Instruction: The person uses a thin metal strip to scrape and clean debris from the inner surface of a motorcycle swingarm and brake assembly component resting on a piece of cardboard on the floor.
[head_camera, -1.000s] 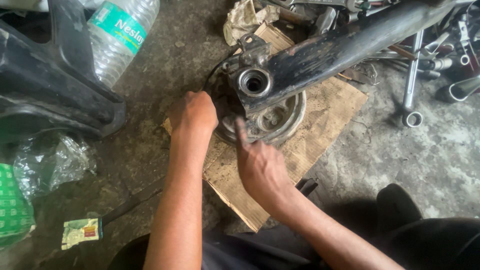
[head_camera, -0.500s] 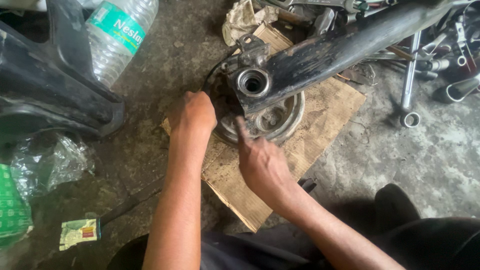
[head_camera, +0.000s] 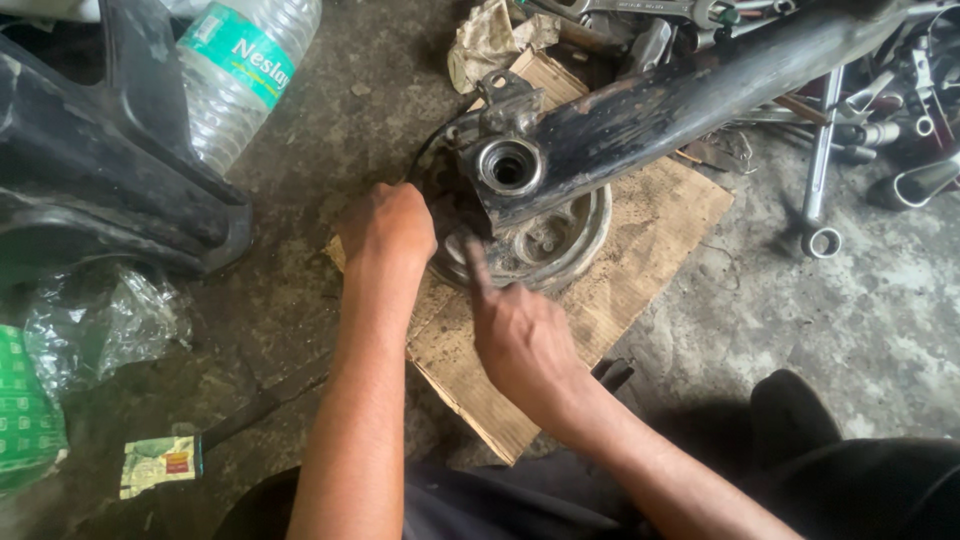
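Observation:
A round metal hub (head_camera: 572, 240) lies on a piece of cardboard (head_camera: 665, 215) on the concrete floor. A long black swing arm (head_camera: 680, 100) crosses over it, its open bearing hole (head_camera: 508, 165) facing up. My left hand (head_camera: 388, 225) is clenched against the hub's dark left edge, with its fingers hidden under the fist. My right hand (head_camera: 520, 335) comes from below. Its index finger is stretched out and touches the hub's near rim, the other fingers are curled, and it holds nothing.
A clear plastic bottle (head_camera: 235, 75) and a large black plastic part (head_camera: 90, 170) lie at the upper left. A crumpled plastic bag (head_camera: 100, 320) and a small sachet (head_camera: 160, 465) are at the lower left. Wrenches and sockets (head_camera: 822, 170) are piled at the upper right, and a rag (head_camera: 485, 40) lies behind the hub.
My right index finger has shifted slightly left along the hub's near rim. My left hand has stayed clenched in the same spot.

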